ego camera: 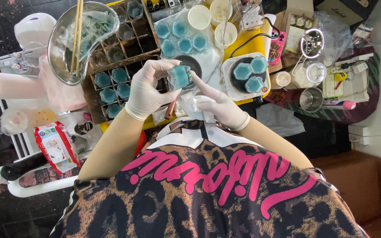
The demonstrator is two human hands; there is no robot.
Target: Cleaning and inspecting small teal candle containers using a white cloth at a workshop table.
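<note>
Centre-left of frame: divided wooden tray (94, 79) keeps blue-filled cups apart. Left hand (148, 90), gloved, clamps a blue-filled cup (179, 76) at frame centre, raised off the desk (243, 44) for wiping. Right hand (220, 107) pinches white tissue (194, 108) just beside it.

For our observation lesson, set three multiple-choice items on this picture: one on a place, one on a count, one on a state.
1. Where do the chopsticks lie?
A in the metal bowl
B on the floor
C in a hand

2. How many blue cups sit on the dark round plate?
A one
B three
C six

3. The left hand is:
A empty
B gripping a blue cup
C flat on the table

Answers: A, they rest inside the bowl; B, three show there; B, its gloved fingers close round the cup.
</note>
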